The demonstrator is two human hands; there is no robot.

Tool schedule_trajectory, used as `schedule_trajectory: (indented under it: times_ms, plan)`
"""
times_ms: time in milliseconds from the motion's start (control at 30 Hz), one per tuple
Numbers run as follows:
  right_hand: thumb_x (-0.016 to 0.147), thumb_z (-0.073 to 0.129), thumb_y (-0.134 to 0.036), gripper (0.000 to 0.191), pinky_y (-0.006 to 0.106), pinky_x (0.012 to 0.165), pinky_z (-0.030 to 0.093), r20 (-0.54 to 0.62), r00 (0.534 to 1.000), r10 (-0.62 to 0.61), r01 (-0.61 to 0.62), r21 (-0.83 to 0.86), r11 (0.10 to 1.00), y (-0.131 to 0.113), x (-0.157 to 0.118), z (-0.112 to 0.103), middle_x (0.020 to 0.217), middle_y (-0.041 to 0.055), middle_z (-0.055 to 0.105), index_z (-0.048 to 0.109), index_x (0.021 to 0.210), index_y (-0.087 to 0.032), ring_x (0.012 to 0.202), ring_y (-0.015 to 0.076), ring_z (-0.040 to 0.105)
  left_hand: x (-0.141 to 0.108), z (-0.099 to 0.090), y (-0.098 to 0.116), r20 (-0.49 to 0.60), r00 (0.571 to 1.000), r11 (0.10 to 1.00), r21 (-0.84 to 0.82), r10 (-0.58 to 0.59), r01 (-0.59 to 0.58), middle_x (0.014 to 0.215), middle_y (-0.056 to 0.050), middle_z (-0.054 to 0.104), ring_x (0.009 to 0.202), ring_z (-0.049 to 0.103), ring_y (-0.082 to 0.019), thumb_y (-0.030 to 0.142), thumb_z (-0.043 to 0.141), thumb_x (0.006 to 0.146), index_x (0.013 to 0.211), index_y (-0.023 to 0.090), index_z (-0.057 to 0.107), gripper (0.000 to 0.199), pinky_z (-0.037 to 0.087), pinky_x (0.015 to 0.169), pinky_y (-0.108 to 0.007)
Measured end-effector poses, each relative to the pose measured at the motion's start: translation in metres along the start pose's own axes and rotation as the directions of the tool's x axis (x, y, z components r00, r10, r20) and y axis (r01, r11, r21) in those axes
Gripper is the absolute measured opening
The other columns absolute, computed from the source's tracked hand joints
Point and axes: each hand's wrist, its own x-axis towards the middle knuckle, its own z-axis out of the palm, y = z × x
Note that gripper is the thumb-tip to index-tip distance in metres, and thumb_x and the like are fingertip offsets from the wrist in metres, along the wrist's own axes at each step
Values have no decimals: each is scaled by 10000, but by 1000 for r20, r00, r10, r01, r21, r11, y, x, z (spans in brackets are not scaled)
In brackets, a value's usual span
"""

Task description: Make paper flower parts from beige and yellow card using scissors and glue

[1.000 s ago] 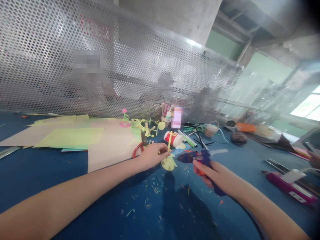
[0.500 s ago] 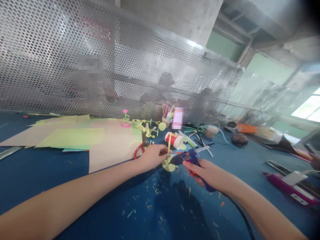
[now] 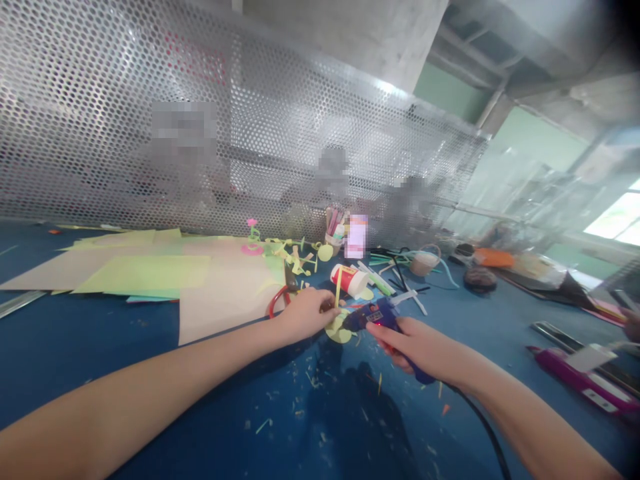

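My right hand (image 3: 425,347) is wrapped round a blue hot glue gun (image 3: 373,316), whose black cord trails back beneath my forearm. Its nozzle points left at a round yellow paper piece (image 3: 339,335) lying on the table; whether it touches is too small to tell. Over that paper, the fingertips of my left hand (image 3: 306,313) pinch the lower end of a narrow yellow paper strip (image 3: 339,285), which stands upright. Just behind the strip a red and white cup (image 3: 349,280) lies on its side. Scissors with red handles (image 3: 273,301) rest left of my left hand, partly hidden.
Pale and yellow paper sheets (image 3: 225,287) spread to the left. A pink flower model (image 3: 252,240), yellow paper scraps (image 3: 297,260) and a phone (image 3: 356,237) sit behind. A purple power strip (image 3: 580,380) lies right. A perforated metal screen (image 3: 280,133) borders the blue table (image 3: 200,413).
Both hands hold almost the same positions, with the glue gun's nozzle still by the yellow paper. The view has shifted very slightly.
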Motion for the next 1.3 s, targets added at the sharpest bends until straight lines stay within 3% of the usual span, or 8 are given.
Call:
schedule_trajectory:
  times_ms: [533,1300]
  plan:
    - [800,470,-544,428,175,397,289,-17,999,40,-40,-13,999,-9,-3,1,451,-69,385,395,588,-181,394,53,369,1,2,-2,6,1000,1000,15,-21,21,751,-25,643,692,573,-163,362,482,804,787,188,612,218,391,588,-239]
    - [780,451,-600,465,186,418,303,11,1000,-24,24,-25,999,-5,-2,-3,483,-50,416,398,590,-179,416,63,389,0,1,-1,5,1000,1000,20,-7,7,752,-24,655,686,582,-166,361,477,811,790,188,619,225,394,578,-240]
